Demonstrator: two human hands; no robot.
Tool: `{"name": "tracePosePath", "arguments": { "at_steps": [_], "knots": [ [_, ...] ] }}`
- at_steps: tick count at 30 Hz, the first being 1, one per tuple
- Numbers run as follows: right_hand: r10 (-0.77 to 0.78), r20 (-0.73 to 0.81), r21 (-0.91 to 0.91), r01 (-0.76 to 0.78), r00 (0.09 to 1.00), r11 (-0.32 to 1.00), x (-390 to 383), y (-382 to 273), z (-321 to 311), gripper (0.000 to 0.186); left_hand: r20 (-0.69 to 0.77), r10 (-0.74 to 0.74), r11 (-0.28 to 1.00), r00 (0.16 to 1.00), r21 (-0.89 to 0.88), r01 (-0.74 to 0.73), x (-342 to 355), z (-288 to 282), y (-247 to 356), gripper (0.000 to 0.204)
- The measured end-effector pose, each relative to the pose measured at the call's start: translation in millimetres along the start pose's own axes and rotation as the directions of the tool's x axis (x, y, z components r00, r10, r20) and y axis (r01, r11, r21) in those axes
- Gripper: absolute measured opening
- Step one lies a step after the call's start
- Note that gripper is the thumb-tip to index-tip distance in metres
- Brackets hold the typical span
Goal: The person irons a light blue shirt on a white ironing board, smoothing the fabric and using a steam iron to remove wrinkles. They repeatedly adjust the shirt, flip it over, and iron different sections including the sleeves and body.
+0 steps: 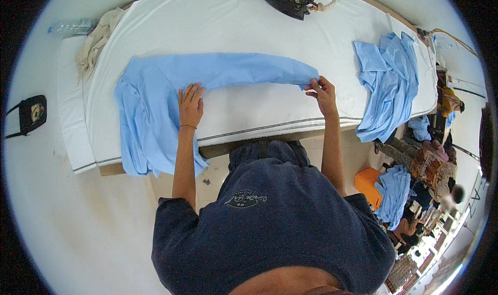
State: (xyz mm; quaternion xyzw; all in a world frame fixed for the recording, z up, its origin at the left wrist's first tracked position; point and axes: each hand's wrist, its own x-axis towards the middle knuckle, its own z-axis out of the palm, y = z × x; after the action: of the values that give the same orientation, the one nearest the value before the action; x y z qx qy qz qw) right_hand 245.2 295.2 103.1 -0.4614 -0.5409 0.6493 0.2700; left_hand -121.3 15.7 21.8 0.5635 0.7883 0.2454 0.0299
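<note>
A light blue shirt (150,103) lies on the white-covered ironing table (249,118), its body bunched at the left and hanging over the front edge. One sleeve (233,68) stretches flat to the right across the cloth. My left hand (192,106) rests on the shirt where the sleeve joins the body, its fingers laid out flat. At the far end, my right hand (323,95) pinches the sleeve's cuff between thumb and fingers. Beyond the sleeve, a dark iron (288,2) with a pale wrapped hose sits near the back of the table.
More light blue garments (386,82) lie heaped at the table's right end. A beige cloth (98,41) and a clear plastic bottle (75,27) are at the far left. On the right, blue clothes (392,194) hang over an orange container (367,185), with a person (428,165) nearby.
</note>
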Motion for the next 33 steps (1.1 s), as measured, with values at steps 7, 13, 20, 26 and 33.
{"name": "tracePosePath", "arguments": {
  "at_steps": [7, 13, 20, 26, 33],
  "knots": [
    [-0.262, 0.032, 0.0, 0.262, 0.965, 0.965, 30, -31, 10, 0.027, 0.022, -0.085, 0.995, 0.996, -0.06, 0.086, -6, 0, -40, 0.057],
    [-0.303, 0.038, -0.528, 0.277, 0.952, 0.803, 41, -19, -1, 0.023, 0.052, -0.126, 0.979, 0.991, -0.155, 0.132, -13, -13, -46, 0.057],
    [0.155, -0.068, -0.032, -0.157, 0.986, 0.987, 20, 77, -40, 0.033, 0.13, -0.081, 0.979, 0.988, -0.173, 0.103, -6, -4, -38, 0.058],
    [-0.136, -0.081, 0.086, 0.142, 0.987, 0.986, 34, 32, -26, 0.03, 0.108, -0.004, 0.967, 0.994, -0.254, 0.031, -13, -20, -48, 0.071],
    [-0.059, -0.144, -0.109, 0.043, 0.988, 0.993, 18, 112, -68, 0.031, 0.249, 0.034, 0.973, 0.968, -0.23, 0.025, -10, -21, -53, 0.072]
  ]
}}
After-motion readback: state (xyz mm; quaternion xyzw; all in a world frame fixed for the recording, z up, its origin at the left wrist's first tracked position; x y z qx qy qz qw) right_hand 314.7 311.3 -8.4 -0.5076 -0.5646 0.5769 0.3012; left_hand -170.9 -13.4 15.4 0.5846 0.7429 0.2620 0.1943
